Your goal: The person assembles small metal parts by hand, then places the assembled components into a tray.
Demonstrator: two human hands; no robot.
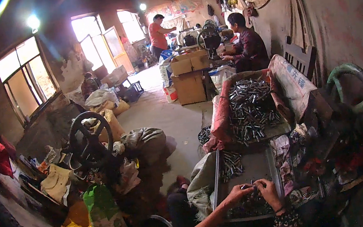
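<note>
My left hand (237, 193) and my right hand (268, 192) meet over a grey metal tray (260, 165) at the lower middle. Together they pinch a small metal part (248, 186) between the fingertips. Under my hands lies a heap of small dark metal cylinders (249, 206). A second small cluster of cylinders (231, 164) rests at the tray's far left corner. Beyond the tray stands an open sack (222, 115) filled with several shiny metal cylinders (249, 107).
A hand press with a green wheel (352, 92) stands at the right. A black wheel press (90, 140) and stuffed sacks crowd the left. Cardboard boxes (188, 78) sit farther back, where one person sits (245, 44) and another stands (158, 34).
</note>
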